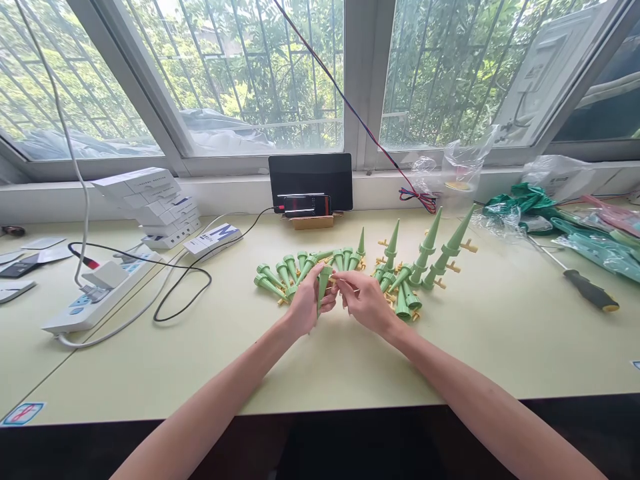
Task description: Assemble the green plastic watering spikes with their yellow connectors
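My left hand is closed around a green plant watering spike, its wide cap up and its point down. The fingers of my right hand pinch the small yellow valve on the side of that spike, partly hidden by the fingertips. Behind my left hand lies a fan of green spikes with their caps outward. Beside my right hand is a pile of spikes with yellow valves. Taller stacks of spikes stand pointing up at the right.
A power strip with cables and a stack of white boxes stand at left. A phone leans on a dark tablet at the back. A screwdriver and green plastic bags lie at right.
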Demonstrator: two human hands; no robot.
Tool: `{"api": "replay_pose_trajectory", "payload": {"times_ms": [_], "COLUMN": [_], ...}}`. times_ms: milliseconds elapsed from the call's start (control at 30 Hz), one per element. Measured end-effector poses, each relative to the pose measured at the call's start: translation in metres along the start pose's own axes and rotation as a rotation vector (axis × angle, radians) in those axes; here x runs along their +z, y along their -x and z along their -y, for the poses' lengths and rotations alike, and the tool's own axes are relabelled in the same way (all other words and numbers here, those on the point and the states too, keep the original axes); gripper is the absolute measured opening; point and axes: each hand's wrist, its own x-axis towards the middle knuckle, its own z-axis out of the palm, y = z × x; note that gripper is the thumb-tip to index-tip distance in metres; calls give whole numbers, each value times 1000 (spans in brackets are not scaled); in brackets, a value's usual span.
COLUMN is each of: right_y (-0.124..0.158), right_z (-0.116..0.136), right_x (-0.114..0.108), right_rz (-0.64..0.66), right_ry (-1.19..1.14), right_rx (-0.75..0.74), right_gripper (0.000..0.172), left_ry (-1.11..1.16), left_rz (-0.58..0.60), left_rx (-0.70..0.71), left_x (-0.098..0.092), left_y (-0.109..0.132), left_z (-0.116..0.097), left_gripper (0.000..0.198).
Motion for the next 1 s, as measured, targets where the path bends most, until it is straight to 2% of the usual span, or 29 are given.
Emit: {"api": "replay_pose_trajectory", "payload": {"times_ms": [267, 400, 1000], "right_y": [0, 0, 1], "right_z": [-3, -4, -7], "right_x": [1, 1, 3], "right_rz": [28, 23, 47], "right_ry": [20, 17, -75], "right_rx": [-66, -85, -27], "right_gripper": [29, 27, 27], "left_ry": [-83, -105, -121], "left_rz": [-80, -82, -100], "left_rx": [44, 29, 74], "left_x": [-1, 0, 3], "left_y": [-1, -1, 1], "left_z": [5, 3, 3], "left_gripper": [23, 21, 15]}}
